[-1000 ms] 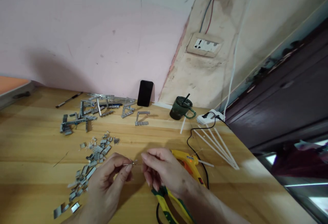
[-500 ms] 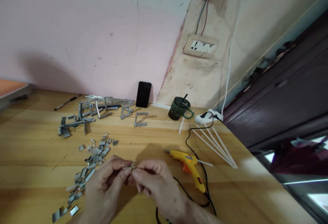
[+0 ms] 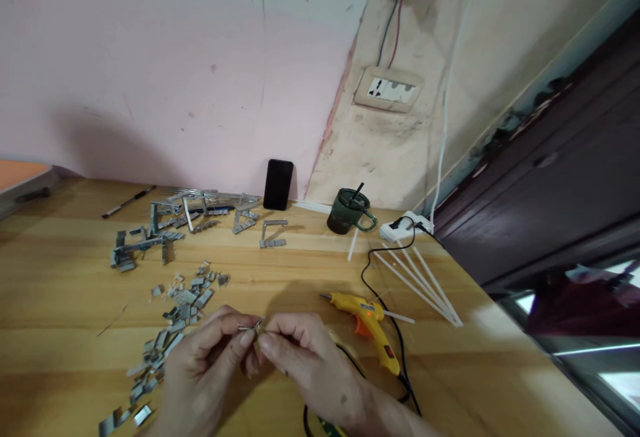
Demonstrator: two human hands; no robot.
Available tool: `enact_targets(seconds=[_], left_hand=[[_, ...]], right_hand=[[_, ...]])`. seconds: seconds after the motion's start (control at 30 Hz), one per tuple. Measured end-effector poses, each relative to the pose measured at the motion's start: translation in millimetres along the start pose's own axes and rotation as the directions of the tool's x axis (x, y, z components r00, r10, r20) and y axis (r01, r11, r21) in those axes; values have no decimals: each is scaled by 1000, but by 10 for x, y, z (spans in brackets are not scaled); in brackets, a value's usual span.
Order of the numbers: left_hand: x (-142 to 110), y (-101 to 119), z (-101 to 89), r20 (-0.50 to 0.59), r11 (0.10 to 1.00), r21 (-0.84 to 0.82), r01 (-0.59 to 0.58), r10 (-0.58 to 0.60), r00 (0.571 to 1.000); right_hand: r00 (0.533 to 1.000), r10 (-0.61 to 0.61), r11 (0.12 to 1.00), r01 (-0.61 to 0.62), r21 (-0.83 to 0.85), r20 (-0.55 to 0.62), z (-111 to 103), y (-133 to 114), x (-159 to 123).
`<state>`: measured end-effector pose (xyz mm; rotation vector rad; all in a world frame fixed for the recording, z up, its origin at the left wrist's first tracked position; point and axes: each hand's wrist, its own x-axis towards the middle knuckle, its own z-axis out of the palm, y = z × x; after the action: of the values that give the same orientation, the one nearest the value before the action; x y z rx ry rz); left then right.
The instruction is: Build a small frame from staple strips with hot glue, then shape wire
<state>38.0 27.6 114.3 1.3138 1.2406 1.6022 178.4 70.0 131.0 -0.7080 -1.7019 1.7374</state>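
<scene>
My left hand (image 3: 205, 363) is closed in a pinch on a small piece of thin metal wire (image 3: 257, 325), whose ends poke out above the thumb. My right hand (image 3: 310, 360) meets it from the right, thumb and forefinger pinched on the same wire piece. The fingertips hide most of it. Just right of my right hand lies a yellow hot glue gun (image 3: 373, 323) with an orange trigger and a glue stick in its back. Below my right forearm, the green and yellow handle of a hand tool (image 3: 330, 427) shows in part. Small bent metal pieces (image 3: 187, 297) lie scattered left of my hands.
Metal frames (image 3: 140, 243) sit at the back left near a pen (image 3: 129, 201). A black phone (image 3: 278, 185) leans on the wall. Further right stand a green mug (image 3: 345, 213) and a white power strip (image 3: 406, 226). White glue sticks (image 3: 425, 283) and a black cord (image 3: 367, 273) lie at right.
My right hand has moved left, from apart to gripping the wire piece alongside my left hand. Its forearm now covers most of the yellow-green handles, and the glue gun is uncovered.
</scene>
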Motion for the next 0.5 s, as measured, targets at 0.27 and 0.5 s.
enact_targets(seconds=[0.27, 0.5], left_hand=[[-40, -41, 5, 65, 941, -252, 226, -216, 974], [-8, 50, 76, 46, 805, -408, 430, -453, 890]], right_hand=[[993, -109, 860, 116, -497, 44, -13, -128, -49], [934, -342, 419, 247, -874, 100, 42, -89, -13]])
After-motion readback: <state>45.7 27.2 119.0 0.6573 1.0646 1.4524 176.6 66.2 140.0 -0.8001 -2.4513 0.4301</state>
